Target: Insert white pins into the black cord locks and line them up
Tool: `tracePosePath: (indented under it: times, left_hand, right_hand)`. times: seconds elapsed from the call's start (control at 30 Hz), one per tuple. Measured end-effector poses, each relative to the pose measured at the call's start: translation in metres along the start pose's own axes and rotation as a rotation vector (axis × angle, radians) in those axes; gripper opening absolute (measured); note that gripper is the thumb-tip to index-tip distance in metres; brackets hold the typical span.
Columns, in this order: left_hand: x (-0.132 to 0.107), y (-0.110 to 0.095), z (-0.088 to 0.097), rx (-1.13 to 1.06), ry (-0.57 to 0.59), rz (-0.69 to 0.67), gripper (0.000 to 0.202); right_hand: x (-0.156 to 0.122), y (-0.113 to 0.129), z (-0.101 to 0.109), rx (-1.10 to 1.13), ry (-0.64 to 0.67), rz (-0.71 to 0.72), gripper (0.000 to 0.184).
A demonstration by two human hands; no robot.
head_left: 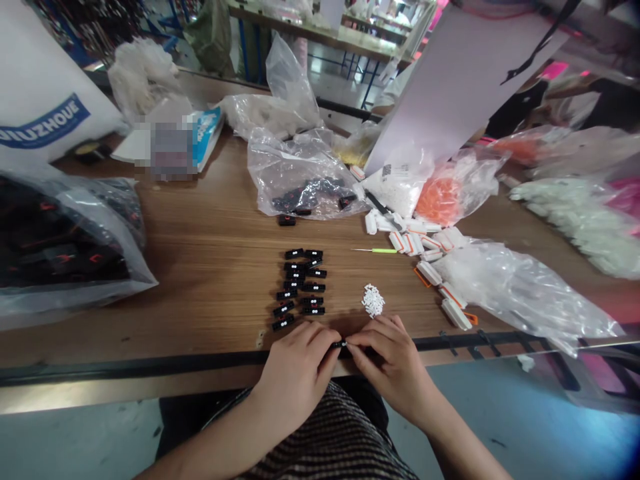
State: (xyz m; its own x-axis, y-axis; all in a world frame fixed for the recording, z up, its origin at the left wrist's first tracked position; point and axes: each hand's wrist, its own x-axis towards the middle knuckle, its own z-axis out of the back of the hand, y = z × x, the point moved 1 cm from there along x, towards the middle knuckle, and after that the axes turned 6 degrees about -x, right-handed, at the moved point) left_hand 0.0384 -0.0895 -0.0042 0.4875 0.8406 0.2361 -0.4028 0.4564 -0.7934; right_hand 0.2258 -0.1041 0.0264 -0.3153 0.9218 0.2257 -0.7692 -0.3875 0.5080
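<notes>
Left hand [295, 377], right hand [393, 370] pinch black plastic piece [340, 344] at table edge [125, 367].

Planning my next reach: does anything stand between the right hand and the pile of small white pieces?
Nothing visible does: only bare wooden tabletop lies between the right hand and the white pieces.

On my feed: roughly thirteen black plastic clips [313, 287] in two columns, plus one stray clip [287, 220]. One more clip [340, 344] sits between left hand [295, 377] and right hand [393, 370].

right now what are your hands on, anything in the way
Left hand and right hand both pinching small black plastic part. Rows of black parts ahead, left of it. Small white pieces piled just ahead of right hand.
</notes>
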Motion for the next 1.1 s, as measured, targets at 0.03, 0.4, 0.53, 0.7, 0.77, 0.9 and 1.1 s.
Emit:
tracePosePath:
  times: [0.03,0.4,0.53,0.7,0.77,0.9,1.1]
  left_hand:
    - [0.0,0.0,0.0,0.0,0.003,0.003,0.011]
    - [-0.002,0.0,-0.001,0.011,0.002,0.007,0.01]
    - [-0.002,0.001,-0.001,0.01,0.001,0.002,0.011]
    - [-0.001,0.002,-0.002,0.005,-0.005,-0.005,0.01]
    - [-0.001,0.002,-0.002,0.0,-0.007,-0.004,0.011]
    - [0.0,0.002,-0.001,-0.009,-0.004,-0.005,0.011]
    - [-0.002,0.002,-0.001,-0.009,-0.005,0.0,0.011]
  right_hand:
    - [0.0,0.0,0.0,-0.004,0.0,0.0,0.009]
    - [0.003,0.009,0.002,-0.073,0.029,0.005,0.016]
    - [-0.001,0.006,0.003,-0.069,0.021,0.022,0.017]
    - [-0.008,0.0,0.002,-0.047,-0.012,0.021,0.022]
    - [-0.009,0.0,0.001,-0.051,-0.01,0.022,0.019]
    - [-0.01,0.0,0.0,-0.065,-0.042,0.025,0.016]
    - [-0.008,0.006,-0.005,-0.252,-0.065,0.125,0.016]
